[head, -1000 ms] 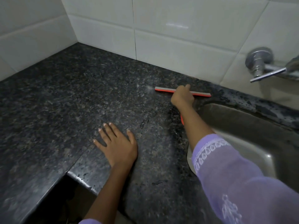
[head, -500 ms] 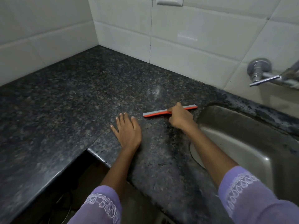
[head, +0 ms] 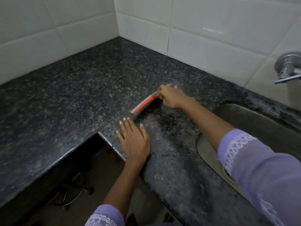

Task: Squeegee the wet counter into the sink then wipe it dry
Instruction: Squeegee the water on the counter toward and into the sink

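My right hand [head: 172,97] grips an orange and grey squeegee [head: 143,103], whose blade lies diagonally on the dark speckled granite counter [head: 84,88]. A dark wet patch [head: 167,119] spreads just right of the blade, between it and the steel sink [head: 254,121]. My left hand [head: 134,141] rests flat, fingers spread, on the counter near its inner corner, just below the blade's lower end. The squeegee's handle is hidden under my right hand.
White tiled walls [head: 211,38] close the counter at the back and left. A chrome tap [head: 288,67] juts from the wall above the sink. The counter's front edge [head: 104,136] steps in an L, with dark floor and wires below.
The squeegee has come away from the back wall toward me and leftward, turning from level to diagonal. The view has shifted so the corner of the walls shows. My left hand stays flat.
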